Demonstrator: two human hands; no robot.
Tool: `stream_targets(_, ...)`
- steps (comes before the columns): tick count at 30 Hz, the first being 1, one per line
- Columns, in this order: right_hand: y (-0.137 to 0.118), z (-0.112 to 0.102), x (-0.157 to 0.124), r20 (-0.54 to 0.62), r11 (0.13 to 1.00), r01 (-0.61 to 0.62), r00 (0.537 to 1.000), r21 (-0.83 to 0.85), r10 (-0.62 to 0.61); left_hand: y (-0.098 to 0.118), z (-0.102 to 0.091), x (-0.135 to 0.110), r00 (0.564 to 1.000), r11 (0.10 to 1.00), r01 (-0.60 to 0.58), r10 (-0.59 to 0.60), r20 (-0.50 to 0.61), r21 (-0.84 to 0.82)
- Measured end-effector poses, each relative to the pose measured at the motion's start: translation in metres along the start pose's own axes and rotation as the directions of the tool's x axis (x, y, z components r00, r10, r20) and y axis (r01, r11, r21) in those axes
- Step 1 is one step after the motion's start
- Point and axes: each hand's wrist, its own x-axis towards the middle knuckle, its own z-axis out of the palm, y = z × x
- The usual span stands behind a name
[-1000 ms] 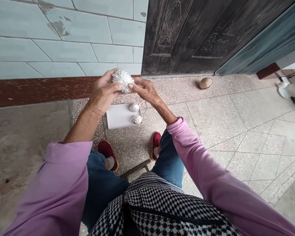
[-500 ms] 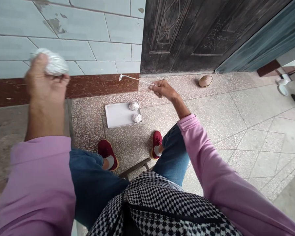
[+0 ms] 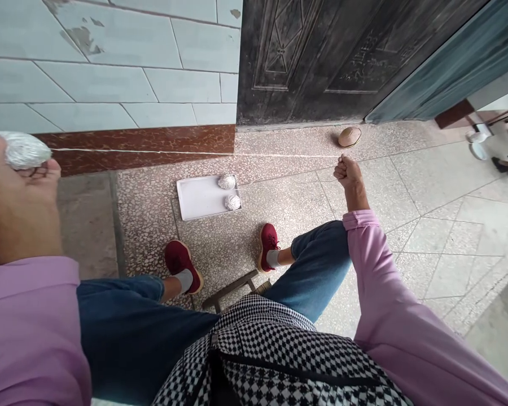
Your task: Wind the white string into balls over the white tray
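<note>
My left hand (image 3: 19,180) is raised at the far left, its fingers closed round a white ball of string (image 3: 23,149). A thin white string (image 3: 195,153) runs taut from that ball across the view to my right hand (image 3: 349,175), which is a fist pinching the string's end out to the right. Below the string, on the floor, lies a white tray (image 3: 198,198) with two smaller white string balls (image 3: 229,192) at its right end.
I sit on a low stool (image 3: 232,290), red shoes on the speckled terrazzo floor. A tiled wall with a red skirting stands ahead, a dark carved door (image 3: 322,56) to its right. A small brown round object (image 3: 349,136) lies by the door.
My hands have drawn far apart, the left going left with the ball and the right going right with the string end. The string between them has become long and taut.
</note>
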Motion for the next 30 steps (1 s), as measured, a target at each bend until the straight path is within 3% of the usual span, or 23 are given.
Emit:
stream_targets(3, 0.013, 0.001, -0.002, -0.036, 0.999, 0.011, 0.999, -0.037, -0.012, 0.010, 0.027, 0.004, 0.977, 0.967, 0.055, -0.104, -0.189, -0.249)
stream_targets(5, 0.017, 0.006, -0.002, -0.054, 0.997, 0.016, 0.998, -0.078, -0.020, 0.016, 0.046, 0.002, 0.977, 0.951, 0.056, -0.115, -0.180, -0.303)
stream_targets(10, -0.002, 0.041, 0.009, 0.003, 0.982, 0.066, 0.998, -0.179, -0.066, 0.024, 0.088, -0.028, 0.996, 0.943, 0.046, -0.019, 0.083, -0.330)
stream_targets(13, -0.036, 0.084, 0.012, 0.097, 0.967, 0.138, 0.988, -0.214, -0.119, 0.028, 0.118, -0.057, 0.972, 0.933, 0.045, 0.042, 0.233, -0.358)
stream_targets(15, -0.065, 0.124, 0.004, 0.204, 0.973, 0.185, 0.967, -0.138, -0.155, 0.031, 0.140, -0.076, 0.940, 0.927, 0.056, 0.076, 0.332, -0.372)
stream_targets(17, -0.095, 0.170, -0.014, 0.376, 0.972, 0.213, 0.897, 0.095, -0.233, 0.035, 0.162, -0.093, 0.888, 0.928, 0.075, 0.104, 0.448, -0.364)
stream_targets(19, -0.122, 0.215, -0.038, 0.523, 0.939, 0.182, 0.792, 0.291, -0.315, 0.040, 0.181, -0.105, 0.826, 0.933, 0.072, 0.143, 0.545, -0.352)
stream_targets(21, -0.141, 0.253, -0.063, 0.624, 0.905, 0.122, 0.685, 0.408, -0.375, 0.045, 0.196, -0.111, 0.785, 0.933, 0.053, 0.182, 0.592, -0.356)
stream_targets(23, -0.149, 0.278, -0.079, 0.692, 0.899, 0.073, 0.612, 0.431, -0.382, 0.049, 0.204, -0.110, 0.774, 0.929, 0.038, 0.205, 0.600, -0.368)
stream_targets(26, -0.146, 0.284, -0.083, 0.720, 0.917, 0.092, 0.591, 0.387, -0.364, 0.049, 0.200, -0.090, 0.804, 0.923, 0.032, 0.204, 0.559, -0.383)
stream_targets(30, -0.126, 0.246, -0.061, 0.648, 0.903, 0.249, 0.632, 0.350, -0.425, 0.037, 0.178, -0.046, 0.888, 0.915, 0.072, 0.122, 0.444, -0.396)
